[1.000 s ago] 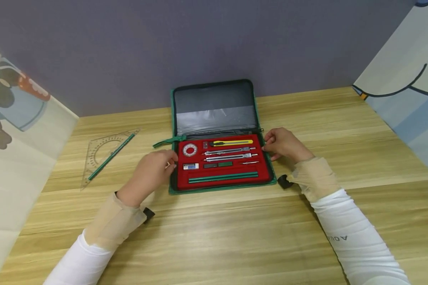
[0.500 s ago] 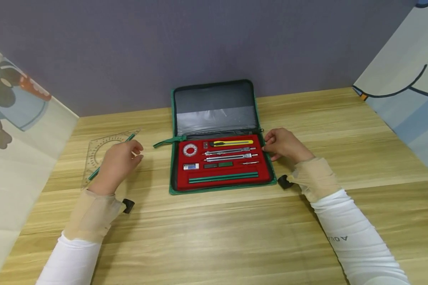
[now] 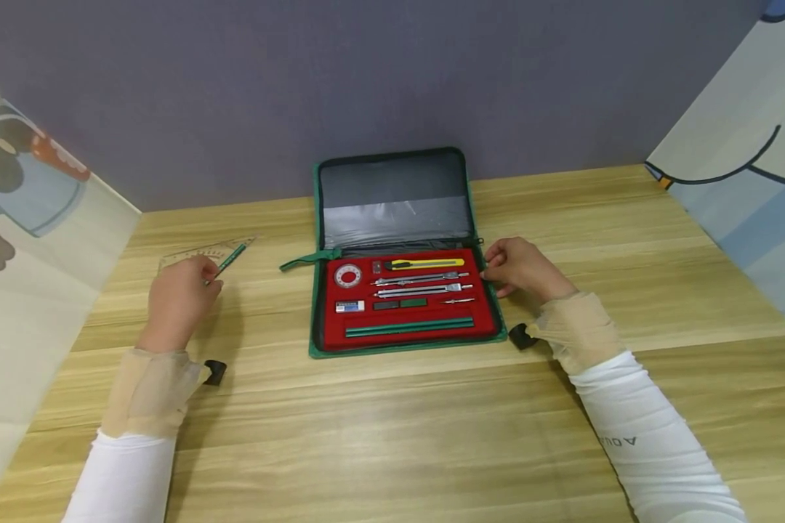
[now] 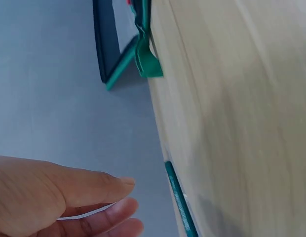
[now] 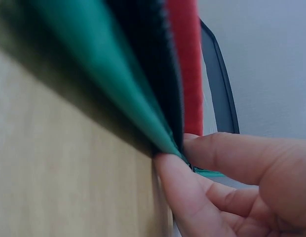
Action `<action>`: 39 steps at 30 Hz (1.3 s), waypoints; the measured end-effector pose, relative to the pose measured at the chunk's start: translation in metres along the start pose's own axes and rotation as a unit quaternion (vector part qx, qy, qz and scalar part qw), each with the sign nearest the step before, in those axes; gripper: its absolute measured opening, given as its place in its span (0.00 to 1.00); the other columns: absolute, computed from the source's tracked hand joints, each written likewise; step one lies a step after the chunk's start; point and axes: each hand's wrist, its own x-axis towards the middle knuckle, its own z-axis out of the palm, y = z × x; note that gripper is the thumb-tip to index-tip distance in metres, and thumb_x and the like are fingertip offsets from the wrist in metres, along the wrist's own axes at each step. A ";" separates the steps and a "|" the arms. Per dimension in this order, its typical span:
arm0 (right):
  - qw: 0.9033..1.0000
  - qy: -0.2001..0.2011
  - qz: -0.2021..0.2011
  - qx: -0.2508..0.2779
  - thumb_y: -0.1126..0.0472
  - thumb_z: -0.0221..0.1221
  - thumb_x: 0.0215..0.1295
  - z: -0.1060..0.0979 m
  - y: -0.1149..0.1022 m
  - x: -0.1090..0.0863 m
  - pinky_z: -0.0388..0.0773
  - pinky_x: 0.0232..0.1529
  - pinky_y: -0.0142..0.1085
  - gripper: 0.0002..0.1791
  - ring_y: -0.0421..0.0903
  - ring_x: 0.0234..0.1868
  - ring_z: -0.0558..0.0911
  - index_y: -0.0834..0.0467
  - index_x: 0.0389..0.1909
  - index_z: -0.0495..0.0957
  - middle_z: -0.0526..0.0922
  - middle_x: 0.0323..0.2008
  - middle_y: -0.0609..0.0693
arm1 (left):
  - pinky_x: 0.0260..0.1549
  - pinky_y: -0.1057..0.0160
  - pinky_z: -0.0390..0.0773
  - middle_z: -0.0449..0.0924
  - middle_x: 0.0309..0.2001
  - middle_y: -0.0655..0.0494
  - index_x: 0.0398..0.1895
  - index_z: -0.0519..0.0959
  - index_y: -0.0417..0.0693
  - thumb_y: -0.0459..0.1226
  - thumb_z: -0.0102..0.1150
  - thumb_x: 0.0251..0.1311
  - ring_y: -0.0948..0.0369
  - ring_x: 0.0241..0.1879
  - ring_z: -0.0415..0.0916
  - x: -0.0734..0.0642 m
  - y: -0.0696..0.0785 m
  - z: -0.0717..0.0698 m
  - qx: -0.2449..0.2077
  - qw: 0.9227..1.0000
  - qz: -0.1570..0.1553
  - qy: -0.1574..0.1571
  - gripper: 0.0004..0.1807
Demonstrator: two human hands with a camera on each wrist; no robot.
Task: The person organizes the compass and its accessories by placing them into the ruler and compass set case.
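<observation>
On the left of the head view, my left hand (image 3: 178,301) hovers over a green pencil (image 3: 232,259) and a clear set square (image 3: 175,257). Its thumb and fingers are apart from the pencil in the left wrist view, holding nothing. The hand hides much of the set square. In the middle lies an opened green zip case (image 3: 405,351) with a red tray. My right hand (image 3: 522,267) pinches the case's right edge between thumb and finger, as the right wrist view shows.
The red tray holds a yellow utility knife (image 3: 428,263), metal compasses (image 3: 425,291), an eraser (image 3: 349,306), a round white ring (image 3: 348,275) and green pencils (image 3: 408,327). A grey panel (image 3: 392,80) rises behind the wooden table (image 3: 392,436).
My left hand has left the case's left edge and moved left to the pencil and set square. My right hand stays at the case's right edge.
</observation>
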 end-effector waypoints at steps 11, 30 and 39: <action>1.000 0.001 -0.006 -0.006 0.68 0.57 0.60 0.000 0.001 0.000 0.81 0.27 0.37 0.19 0.43 0.23 0.78 0.72 0.49 0.66 0.69 0.37 0.58 | 0.31 0.45 0.71 0.78 0.36 0.31 0.37 0.76 0.28 0.27 0.54 0.52 0.38 0.33 0.75 0.002 -0.029 0.003 -0.004 1.000 -0.012 -0.010 0.09; 1.000 -0.004 -0.014 -0.005 0.68 0.58 0.60 -0.001 0.003 0.001 0.81 0.26 0.37 0.20 0.42 0.22 0.78 0.73 0.50 0.65 0.69 0.37 0.59 | 0.32 0.46 0.70 0.79 0.37 0.32 0.38 0.76 0.28 0.32 0.57 0.54 0.37 0.35 0.74 0.005 -0.053 0.004 -0.001 0.996 -0.053 -0.076 0.13; 1.000 -0.003 -0.009 -0.006 0.68 0.57 0.60 -0.001 0.003 0.003 0.81 0.27 0.38 0.19 0.43 0.24 0.78 0.72 0.50 0.65 0.69 0.38 0.60 | 0.30 0.48 0.70 0.78 0.34 0.35 0.37 0.77 0.29 0.31 0.58 0.54 0.40 0.33 0.74 0.006 -0.057 0.005 0.001 0.995 -0.052 -0.082 0.11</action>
